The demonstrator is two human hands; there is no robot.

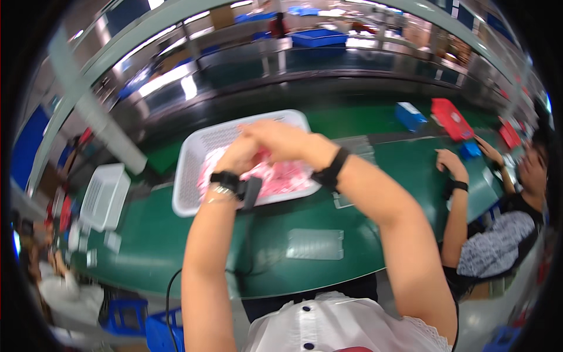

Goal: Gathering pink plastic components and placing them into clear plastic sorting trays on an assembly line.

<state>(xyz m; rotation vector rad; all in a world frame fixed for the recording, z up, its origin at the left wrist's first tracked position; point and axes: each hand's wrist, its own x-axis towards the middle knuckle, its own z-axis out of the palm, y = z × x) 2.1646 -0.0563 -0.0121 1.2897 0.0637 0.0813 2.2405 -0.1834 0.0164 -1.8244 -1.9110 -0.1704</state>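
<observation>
Both my hands are over a white plastic basket [183, 170] that holds many small pink and white pieces [284, 176]. My left hand [238, 156] is bent inward with its fingers curled. From the right, my right hand [280, 138] reaches across and meets it, its fingers closed too. What they hold, if anything, is hidden behind the hands and blurred. Each wrist has a black band, and a small dark device with a cable hangs by the left one.
A clear plastic tray [315, 244] lies on the green table [158, 252] before me. At left stands an empty white basket [105, 196]. Toward the right are a blue box [410, 116], a red tray [451, 119] and a co-worker's hands [452, 164]. A dark conveyor runs behind.
</observation>
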